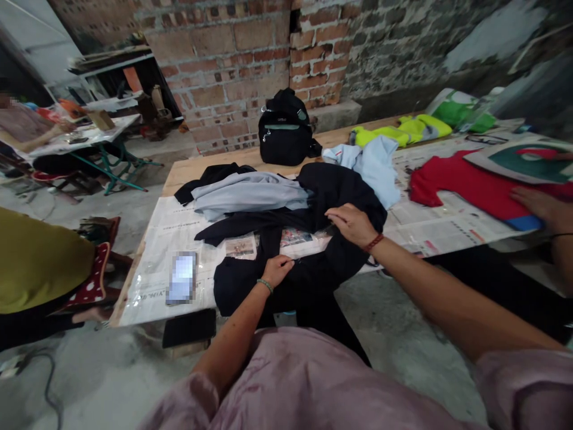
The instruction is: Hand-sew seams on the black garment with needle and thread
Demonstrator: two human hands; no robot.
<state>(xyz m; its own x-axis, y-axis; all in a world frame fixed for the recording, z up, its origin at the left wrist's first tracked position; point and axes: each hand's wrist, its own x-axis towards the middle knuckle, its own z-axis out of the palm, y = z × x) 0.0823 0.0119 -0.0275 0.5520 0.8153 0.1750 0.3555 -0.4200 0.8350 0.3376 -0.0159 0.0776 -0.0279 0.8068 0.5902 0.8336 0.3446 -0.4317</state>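
Observation:
A dark navy garment (344, 185) lies bunched on the newspaper-covered table (156, 239) in front of me, part of it drooping over the near edge. My left hand (276, 272) is closed on the part of this garment nearest my body. Farther up and to the right, my right hand (353, 224) pinches the same cloth, its thumb and fingers pressed together. Printed newspaper shows between the garment's folds. On the far side, a light grey-blue garment (250, 194) rests on the dark cloth. What lies inside each pinch is too small to see clearly.
A phone (181, 278) lies at the left. Behind stand a black backpack (286, 128), a pale blue garment (371, 167) and a yellow safety garment (403, 131). At right, another person's hand (544, 206) touches a red garment (470, 185) under an iron (523, 161).

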